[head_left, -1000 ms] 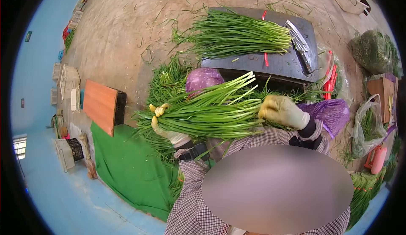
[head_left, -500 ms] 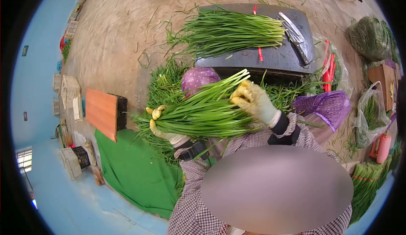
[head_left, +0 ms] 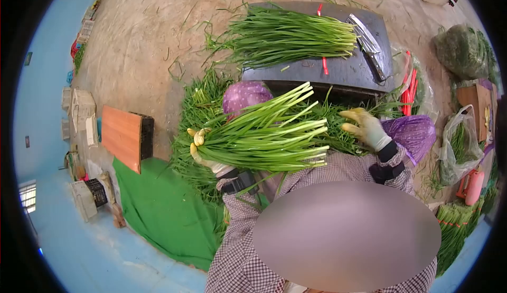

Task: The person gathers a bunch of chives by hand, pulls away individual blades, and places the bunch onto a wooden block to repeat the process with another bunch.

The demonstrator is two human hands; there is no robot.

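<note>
My left hand [head_left: 197, 141], in a pale glove with yellowed fingers, is wrapped round the leafy end of a bunch of long green stalks [head_left: 259, 140]. Their pale ends fan out to the right. My right hand [head_left: 365, 128], gloved too, is held off to the right of those ends with its fingers apart, above loose greens. Ahead, a larger pile of stalks [head_left: 296, 35] lies on a dark board [head_left: 296, 75], with a red strip [head_left: 325, 66] showing at its lower edge. To the right of the pile rests a knife [head_left: 369, 47].
Loose greens [head_left: 198, 108] surround my covered knees. Red strips [head_left: 410, 92] lie in a clear bag at the right. An orange-brown board [head_left: 121, 139] and a green cloth [head_left: 163, 208] are at the left. Tied bunches [head_left: 454, 229] stand at the lower right.
My right hand has moved right, away from the stalks, and its fingers have spread. The pale stalk ends now fan out more. My left hand keeps its hold.
</note>
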